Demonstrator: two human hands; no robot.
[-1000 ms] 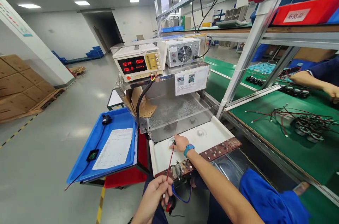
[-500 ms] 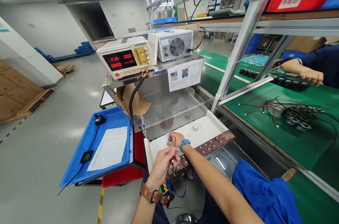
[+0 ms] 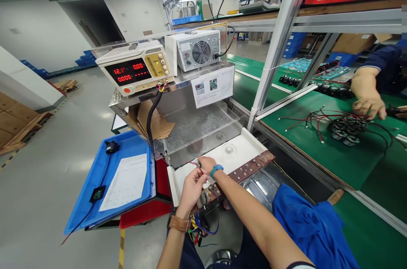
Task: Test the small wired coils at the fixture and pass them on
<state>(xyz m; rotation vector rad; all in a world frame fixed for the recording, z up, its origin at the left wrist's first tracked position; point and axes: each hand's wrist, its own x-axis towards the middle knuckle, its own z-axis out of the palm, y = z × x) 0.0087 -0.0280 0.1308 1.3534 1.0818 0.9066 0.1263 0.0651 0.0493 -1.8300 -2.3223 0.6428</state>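
A worker's left hand (image 3: 193, 186) pinches a thin red wire (image 3: 194, 163) beside the right hand (image 3: 207, 165), which grips a small part (image 3: 199, 162) above the left end of a white tray (image 3: 243, 148); in a blue tray (image 3: 98, 171), a printed sheet (image 3: 125, 182) lies along the right edge, a black device (image 3: 112, 147) near the far-left corner.

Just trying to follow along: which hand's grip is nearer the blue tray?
Left. The left grip sits right of the blue tray; the right grip is farther right.
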